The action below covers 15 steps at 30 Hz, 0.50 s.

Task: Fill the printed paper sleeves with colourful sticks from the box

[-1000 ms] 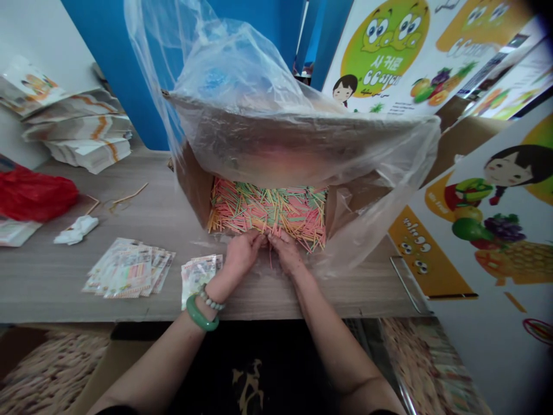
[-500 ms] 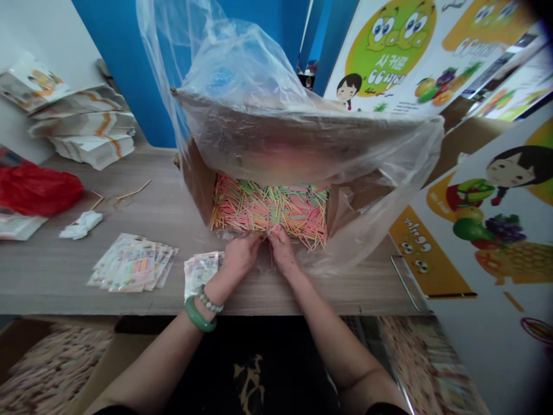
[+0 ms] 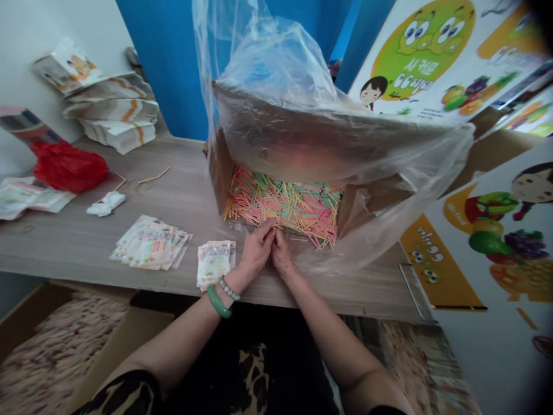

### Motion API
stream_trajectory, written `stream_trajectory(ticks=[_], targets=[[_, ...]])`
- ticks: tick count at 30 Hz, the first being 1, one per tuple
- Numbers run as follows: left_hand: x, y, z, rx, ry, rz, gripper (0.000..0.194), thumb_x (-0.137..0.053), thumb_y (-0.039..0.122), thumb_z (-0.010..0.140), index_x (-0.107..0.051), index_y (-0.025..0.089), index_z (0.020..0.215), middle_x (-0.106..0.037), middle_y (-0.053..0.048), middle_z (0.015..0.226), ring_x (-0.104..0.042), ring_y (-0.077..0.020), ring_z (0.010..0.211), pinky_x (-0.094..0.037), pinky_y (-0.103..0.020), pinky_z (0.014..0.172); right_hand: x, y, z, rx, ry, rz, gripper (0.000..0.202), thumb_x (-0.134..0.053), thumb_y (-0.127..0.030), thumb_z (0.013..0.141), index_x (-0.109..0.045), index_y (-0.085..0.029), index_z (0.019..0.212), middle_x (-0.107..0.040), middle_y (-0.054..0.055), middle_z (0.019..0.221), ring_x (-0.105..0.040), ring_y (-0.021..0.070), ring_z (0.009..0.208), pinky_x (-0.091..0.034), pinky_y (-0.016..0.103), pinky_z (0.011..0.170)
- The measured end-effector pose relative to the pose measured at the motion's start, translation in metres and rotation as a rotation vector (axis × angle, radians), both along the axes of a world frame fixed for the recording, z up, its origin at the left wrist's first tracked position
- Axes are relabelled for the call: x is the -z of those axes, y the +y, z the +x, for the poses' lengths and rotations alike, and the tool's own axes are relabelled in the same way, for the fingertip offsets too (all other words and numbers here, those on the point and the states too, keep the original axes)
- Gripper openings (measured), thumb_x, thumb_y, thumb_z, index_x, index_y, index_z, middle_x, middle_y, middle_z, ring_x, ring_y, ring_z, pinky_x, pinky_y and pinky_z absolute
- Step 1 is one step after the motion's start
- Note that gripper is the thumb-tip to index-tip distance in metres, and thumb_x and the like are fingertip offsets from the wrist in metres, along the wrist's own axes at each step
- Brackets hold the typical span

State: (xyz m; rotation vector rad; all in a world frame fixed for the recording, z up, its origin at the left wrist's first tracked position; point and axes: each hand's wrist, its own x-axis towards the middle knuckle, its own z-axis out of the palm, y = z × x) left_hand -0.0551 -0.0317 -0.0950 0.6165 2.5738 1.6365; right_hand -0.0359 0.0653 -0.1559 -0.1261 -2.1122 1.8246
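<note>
In front of me thin pastel candy sticks (image 3: 294,203), pink, green, yellow and orange, fill the bottom of a cardboard box lined with clear plastic (image 3: 302,118). My left hand (image 3: 258,249) and my right hand (image 3: 283,255) meet at the box's near edge, fingers closed and touching. Whatever lies between them is mostly hidden by the fingers. Left of my left wrist is a small stack of printed clear packets (image 3: 216,262). Farther left lies a fanned pile of packets with coloured sticks inside (image 3: 153,245).
A red plastic bag (image 3: 71,167), a crumpled white wad (image 3: 106,204) and loose sticks (image 3: 154,175) lie on the left of the table (image 3: 181,190). Bundled packaging (image 3: 116,112) stands behind them. Printed cartons (image 3: 488,242) flank the right side.
The view has shifted, so the table things appear farther right. My hands have drawn closer together, and the sticks that showed between my fingers are now covered.
</note>
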Motion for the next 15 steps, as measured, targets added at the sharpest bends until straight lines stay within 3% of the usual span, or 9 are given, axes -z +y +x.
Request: stream_trajectory(ticks=[3, 6, 10, 13, 15], targets=[[-0.009, -0.003, -0.001, 0.04, 0.018, -0.062, 0.028, -0.054, 0.014, 0.093, -0.074, 0.02, 0.112, -0.072, -0.006, 0.126, -0.065, -0.0203, 0.121, -0.048, -0.037, 0.109, 0.001, 0.0, -0.001, -0.009, 0.053, -0.046, 0.023, -0.051, -0.043, 0.088, -0.056, -0.025, 0.101, -0.066, 0.006, 0.106, -0.059, 0.0222, 0.101, -0.046, 0.038, 0.095], [-0.018, -0.004, -0.001, 0.054, 0.065, -0.129, 0.025, -0.054, 0.013, 0.093, -0.075, 0.021, 0.105, -0.076, -0.006, 0.114, -0.07, -0.0207, 0.109, -0.053, -0.036, 0.101, 0.002, 0.0, 0.0, 0.005, 0.047, -0.061, 0.023, -0.054, -0.046, 0.086, -0.055, -0.026, 0.098, -0.065, 0.004, 0.099, -0.058, 0.0211, 0.095, -0.046, 0.036, 0.091], [-0.021, -0.001, 0.002, 0.094, 0.211, -0.112, 0.026, -0.05, 0.013, 0.096, -0.071, 0.017, 0.109, -0.075, -0.009, 0.114, -0.069, -0.0198, 0.107, -0.052, -0.033, 0.099, 0.002, 0.003, 0.003, 0.068, 0.087, -0.093, 0.025, -0.053, -0.047, 0.086, -0.054, -0.026, 0.1, -0.063, 0.003, 0.101, -0.057, 0.0202, 0.095, -0.046, 0.034, 0.088], [-0.018, 0.003, 0.006, 0.153, 0.232, -0.196, 0.028, -0.045, 0.014, 0.098, -0.068, 0.016, 0.114, -0.072, -0.011, 0.12, -0.067, -0.0208, 0.112, -0.051, -0.034, 0.1, 0.004, 0.009, 0.003, 0.102, 0.064, 0.006, 0.022, -0.055, -0.044, 0.085, -0.054, -0.026, 0.097, -0.062, 0.004, 0.099, -0.056, 0.0214, 0.095, -0.045, 0.035, 0.086], [-0.017, 0.004, 0.01, 0.172, 0.25, -0.272, 0.032, -0.043, 0.015, 0.099, -0.063, 0.015, 0.124, -0.068, -0.012, 0.129, -0.063, -0.0224, 0.119, -0.048, -0.037, 0.105, 0.005, 0.014, 0.002, 0.05, 0.033, 0.06, 0.02, -0.053, -0.042, 0.085, -0.054, -0.026, 0.098, -0.061, 0.006, 0.101, -0.054, 0.0227, 0.098, -0.043, 0.037, 0.089]])
